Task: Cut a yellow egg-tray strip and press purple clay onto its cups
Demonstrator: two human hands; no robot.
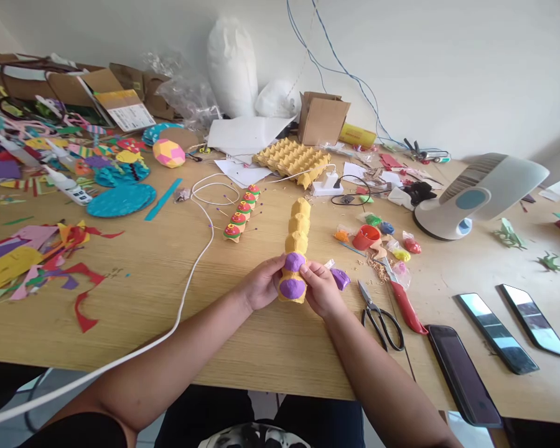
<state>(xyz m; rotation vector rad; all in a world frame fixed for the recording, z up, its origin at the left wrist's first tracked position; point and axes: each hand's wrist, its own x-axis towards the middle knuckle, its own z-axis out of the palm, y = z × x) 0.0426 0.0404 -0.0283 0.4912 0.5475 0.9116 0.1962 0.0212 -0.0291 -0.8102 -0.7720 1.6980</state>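
Observation:
A strip of yellow egg carton (300,224) points away from me, its two nearest cups covered with purple clay (293,288). My left hand (262,283) grips its left edge, fingers closed. On the other side my right hand (321,287) is closed on it, the thumb against the upper purple cup. Just beyond the right hand lies a purple clay packet (340,278). To the left stands a second carton strip (241,214), decorated in red and green, with pins sticking out at its sides.
Black-handled scissors (381,317) and a red-handled knife (408,308) lie at the right, near several phones (464,373). Small clay bags surround a red cup (366,237). A white cable (186,286) crosses the left side. Farther back are an egg tray (292,158) and a lamp-like white device (476,196).

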